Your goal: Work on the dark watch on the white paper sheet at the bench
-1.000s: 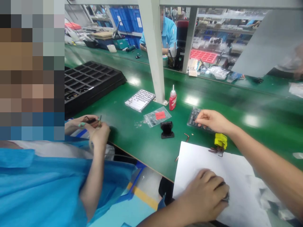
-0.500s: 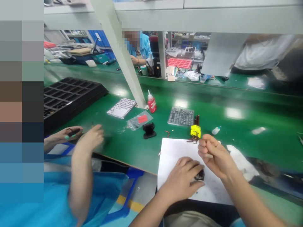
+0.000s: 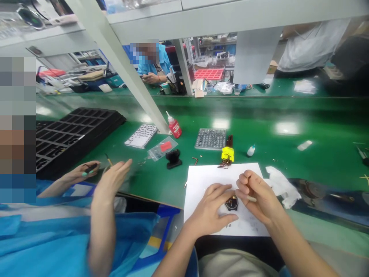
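Green matting across the bench (image 3: 259, 115); white paper sheet (image 3: 207, 177) laid at the near edge. Small round black part with a brassy centre (image 3: 231, 202) on the sheet, between both hands. Left hand (image 3: 211, 209) flat beside it, fingers curled against its left rim, steadying rather than gripping. Right hand (image 3: 259, 194) pinched shut on a thin pale pin-like piece (image 3: 251, 199), tip aimed toward the part; what the piece is, too small to tell.

Step in hand, by judgement: fitting or pressing a small piece into the round part. Next move likely calls for a fine, short approach with the part held from sliding on paper.

Edges and room: sheet's near edge overhangs the bench lip, part close to it. Yellow-handled tool (image 3: 227, 153) and grey tray of tiny parts (image 3: 210, 138) just beyond the sheet; crumpled white wipe (image 3: 281, 184) right of it. A neighbour's hand (image 3: 111, 184) raised at left, well apart. Open mat to the far right.
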The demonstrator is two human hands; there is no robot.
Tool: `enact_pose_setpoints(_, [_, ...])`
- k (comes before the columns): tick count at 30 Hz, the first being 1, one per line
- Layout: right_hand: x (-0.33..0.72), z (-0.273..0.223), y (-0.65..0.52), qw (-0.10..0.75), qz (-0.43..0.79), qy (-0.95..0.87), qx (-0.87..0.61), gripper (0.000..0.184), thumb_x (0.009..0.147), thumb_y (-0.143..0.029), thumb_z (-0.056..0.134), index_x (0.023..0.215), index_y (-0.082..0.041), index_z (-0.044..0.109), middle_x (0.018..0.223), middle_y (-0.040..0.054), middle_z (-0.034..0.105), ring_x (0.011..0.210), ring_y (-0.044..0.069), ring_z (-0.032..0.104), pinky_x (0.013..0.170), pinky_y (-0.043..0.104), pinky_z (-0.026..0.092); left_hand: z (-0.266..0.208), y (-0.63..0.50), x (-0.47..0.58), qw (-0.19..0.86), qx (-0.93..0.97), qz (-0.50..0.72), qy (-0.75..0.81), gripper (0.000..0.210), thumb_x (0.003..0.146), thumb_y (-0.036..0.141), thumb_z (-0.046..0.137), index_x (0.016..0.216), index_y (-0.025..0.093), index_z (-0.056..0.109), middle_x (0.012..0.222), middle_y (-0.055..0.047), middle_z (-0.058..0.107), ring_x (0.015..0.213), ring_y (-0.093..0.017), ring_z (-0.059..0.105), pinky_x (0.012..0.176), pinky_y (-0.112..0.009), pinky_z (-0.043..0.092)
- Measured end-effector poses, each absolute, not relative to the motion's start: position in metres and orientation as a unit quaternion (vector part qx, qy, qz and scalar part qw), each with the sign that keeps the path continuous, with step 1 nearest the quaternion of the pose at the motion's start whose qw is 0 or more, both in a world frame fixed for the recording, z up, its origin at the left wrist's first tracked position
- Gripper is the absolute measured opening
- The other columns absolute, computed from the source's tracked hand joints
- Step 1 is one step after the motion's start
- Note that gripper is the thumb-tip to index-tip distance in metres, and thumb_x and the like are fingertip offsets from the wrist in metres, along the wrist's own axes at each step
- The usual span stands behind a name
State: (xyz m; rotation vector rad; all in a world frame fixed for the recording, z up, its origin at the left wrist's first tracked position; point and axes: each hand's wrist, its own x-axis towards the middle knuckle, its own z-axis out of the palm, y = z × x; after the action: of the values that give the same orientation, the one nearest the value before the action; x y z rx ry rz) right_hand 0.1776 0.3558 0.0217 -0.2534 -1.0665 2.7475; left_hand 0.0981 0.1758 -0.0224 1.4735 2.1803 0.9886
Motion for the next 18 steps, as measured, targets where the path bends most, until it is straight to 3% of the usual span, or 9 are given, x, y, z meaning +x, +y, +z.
enact_pose_setpoints(6, [0.189,0.022,0.362,0.092,0.927,-0.347,-0.112,0.034,0.077,-0.048,0.094,0.086,-0.025,0.071,0.078,0.0007,0.066,0.054,0.009,0.042,0.047,0.02,0.034,-0.023,0.177,0.099,0.142,0.53,0.318,0.773,0.067,0.09,0.046,0.083,0.149,0.025,0.059,0.153,-0.013,0.061,0.139,-0.033,0.052,0.118,-0.055,0.048])
enact_pose_setpoints(13, [0.196,0.019,0.371,0.141,0.921,-0.337,-0.138,0.031,0.074,-0.046,0.098,0.086,-0.029,0.076,0.074,-0.0016,0.064,0.058,0.008,0.05,0.053,0.018,0.046,-0.026,0.177,0.099,0.131,0.536,0.313,0.773,0.067,0.087,0.041,0.088,0.145,0.023,0.061,0.151,-0.013,0.063,0.136,-0.033,0.053,0.117,-0.055,0.048])
enact_pose_setpoints(18, [0.208,0.016,0.372,0.192,0.895,-0.372,-0.152,0.026,0.073,-0.042,0.099,0.083,-0.027,0.08,0.075,0.0024,0.068,0.06,0.01,0.054,0.047,0.018,0.04,-0.024,0.174,0.099,0.133,0.542,0.31,0.77,0.061,0.089,0.036,0.085,0.144,0.025,0.063,0.152,-0.012,0.062,0.137,-0.034,0.054,0.114,-0.054,0.052])
